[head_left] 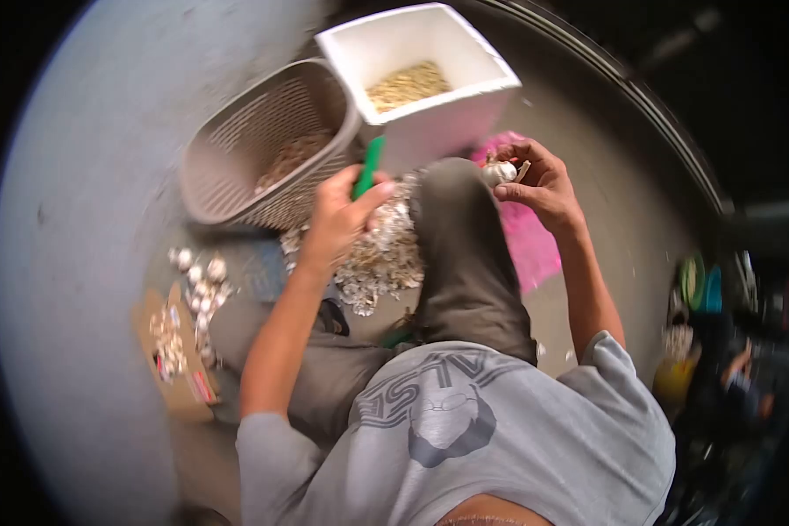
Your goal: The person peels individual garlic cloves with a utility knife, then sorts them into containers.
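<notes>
A grey floor (627, 237) spreads around the seated person, paler at left and running at far right into a dark, cluttered part of the room with a blurred yellow container (672, 379). On it stand the oblong basket (223, 171) and, right beside it, the white box (451, 136) with pale pieces inside — then come a pink sheet (535, 250), heaped papery skins (381, 263), cardboard (147, 307) and loose bulbs (216, 269). The left hand (337, 210) is closed round a green handle (370, 165); the right hand (542, 186) pinches a garlic bulb (500, 172) above the pink sheet.
</notes>
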A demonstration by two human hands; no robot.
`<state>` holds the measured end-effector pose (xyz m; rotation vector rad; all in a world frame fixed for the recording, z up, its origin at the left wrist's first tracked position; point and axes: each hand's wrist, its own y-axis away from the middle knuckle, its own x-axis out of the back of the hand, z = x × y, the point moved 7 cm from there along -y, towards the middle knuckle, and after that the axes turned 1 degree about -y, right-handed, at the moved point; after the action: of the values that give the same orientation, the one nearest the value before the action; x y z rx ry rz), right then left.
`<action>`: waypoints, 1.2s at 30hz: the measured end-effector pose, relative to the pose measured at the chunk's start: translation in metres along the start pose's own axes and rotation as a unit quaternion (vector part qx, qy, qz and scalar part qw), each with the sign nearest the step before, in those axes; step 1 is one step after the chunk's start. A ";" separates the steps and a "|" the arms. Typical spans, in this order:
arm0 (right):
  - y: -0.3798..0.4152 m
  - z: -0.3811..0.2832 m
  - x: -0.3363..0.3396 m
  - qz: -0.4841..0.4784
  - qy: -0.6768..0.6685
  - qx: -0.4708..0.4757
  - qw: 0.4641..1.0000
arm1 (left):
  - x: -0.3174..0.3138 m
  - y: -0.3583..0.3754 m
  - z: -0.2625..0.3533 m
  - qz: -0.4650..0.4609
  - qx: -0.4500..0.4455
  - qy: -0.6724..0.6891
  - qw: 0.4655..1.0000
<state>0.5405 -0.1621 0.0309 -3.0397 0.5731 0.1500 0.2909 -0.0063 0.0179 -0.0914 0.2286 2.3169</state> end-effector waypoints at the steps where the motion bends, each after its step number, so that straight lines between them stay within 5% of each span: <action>1: -0.025 -0.003 -0.037 -0.059 -0.027 0.037 0.997 | 0.006 -0.003 -0.001 -0.007 0.003 0.036 0.999; 6: -0.120 0.021 -0.204 -0.263 0.047 -0.006 0.964 | 0.063 -0.010 -0.002 0.111 -0.059 0.176 0.976; 11: -0.166 0.023 -0.295 -0.316 -0.005 0.006 0.949 | 0.152 0.001 0.013 0.263 -0.101 0.149 0.948; 18: -0.187 0.039 -0.288 -0.310 -0.164 -0.032 0.936 | 0.168 -0.004 0.020 0.249 -0.174 0.002 0.953; 26: -0.182 0.026 -0.267 -0.414 -0.105 -0.050 0.903 | 0.138 0.003 0.032 0.138 -0.131 0.091 0.978; 36: -0.178 0.030 -0.265 -0.368 -0.021 -0.022 0.929 | 0.136 0.003 0.029 0.131 -0.112 0.027 0.985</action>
<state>0.3569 0.1008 0.0330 -3.0365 -0.5909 0.1906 0.1957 0.0944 0.0276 -0.2497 0.0040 2.5973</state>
